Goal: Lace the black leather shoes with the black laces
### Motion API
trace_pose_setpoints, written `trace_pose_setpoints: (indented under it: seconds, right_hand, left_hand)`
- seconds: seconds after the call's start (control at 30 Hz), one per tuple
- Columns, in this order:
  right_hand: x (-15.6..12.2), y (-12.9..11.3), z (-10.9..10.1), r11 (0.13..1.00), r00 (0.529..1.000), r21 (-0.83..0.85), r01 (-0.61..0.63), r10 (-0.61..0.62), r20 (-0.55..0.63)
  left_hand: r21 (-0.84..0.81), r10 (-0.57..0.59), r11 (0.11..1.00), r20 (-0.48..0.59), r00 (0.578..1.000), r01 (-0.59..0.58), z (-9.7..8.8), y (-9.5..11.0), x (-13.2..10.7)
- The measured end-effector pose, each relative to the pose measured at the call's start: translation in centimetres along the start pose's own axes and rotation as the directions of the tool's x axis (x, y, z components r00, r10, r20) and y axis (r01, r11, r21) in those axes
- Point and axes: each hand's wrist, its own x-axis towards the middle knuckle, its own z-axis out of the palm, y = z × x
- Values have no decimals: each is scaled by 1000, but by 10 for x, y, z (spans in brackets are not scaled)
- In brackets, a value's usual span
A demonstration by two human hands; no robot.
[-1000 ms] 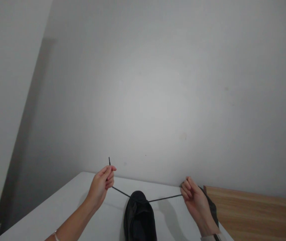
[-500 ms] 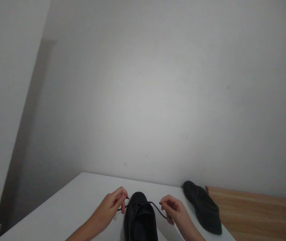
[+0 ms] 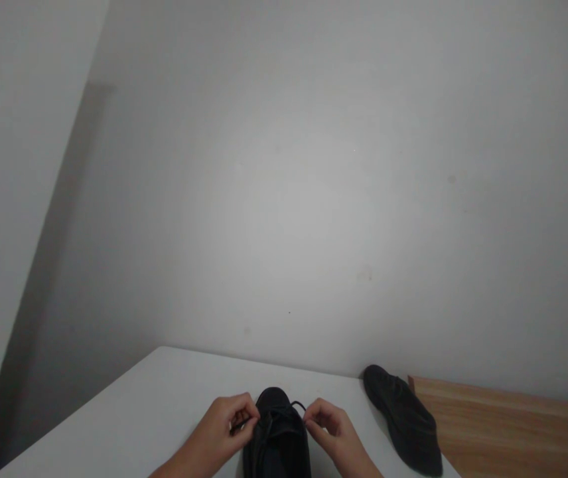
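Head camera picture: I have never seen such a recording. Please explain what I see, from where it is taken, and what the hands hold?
There is no machine here. A person wears one camera on the head; it looks forward and down at a white table against a grey wall. The left hand and the right hand each pinch a thin black lace of the black shoe standing between them. A second black shoe lies to the right, untouched, beside a wooden surface.
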Motion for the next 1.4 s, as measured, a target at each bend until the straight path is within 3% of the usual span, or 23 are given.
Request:
trace_pose_setpoints:
  seconds: [0.17,0.37,0.63,0.77,0.9,0.97,1.03,1.13,1.4]
  right_hand:
    - [-3,-4,4,998,999,-68,16,-19,-47]
    - [-5,1,4,973,981,-203,112,-140,-131]
    - [-7,-6,9,994,995,-104,46,-54,-78]
    - [-13,-7,11,991,994,-101,84,-90,-59]
    - [-21,-11,10,974,983,-200,107,-134,-125]
    - [-22,-21,9,931,979,-346,119,-168,-114]
    - [-21,-37,9,852,986,-504,140,-168,-11]
    - [-13,-63,13,712,991,-689,131,-68,118]
    - [6,-90,31,493,985,-870,24,136,104]
  left_hand:
    - [-118,-61,991,-18,998,58,3,-1,0]
    - [-187,-62,980,-4,998,60,7,-7,0]
    - [96,162,983,-89,983,-153,2,-1,-2]
    - [183,182,969,-72,981,-166,0,2,-3]
    - [240,141,963,-51,989,-125,4,8,-4]
    - [251,73,966,-41,996,-61,6,14,-3]
    - [240,5,971,-22,1000,0,7,23,-3]
    - [255,-41,966,8,999,38,7,38,-2]
    - [512,-132,857,91,987,67,11,65,14]
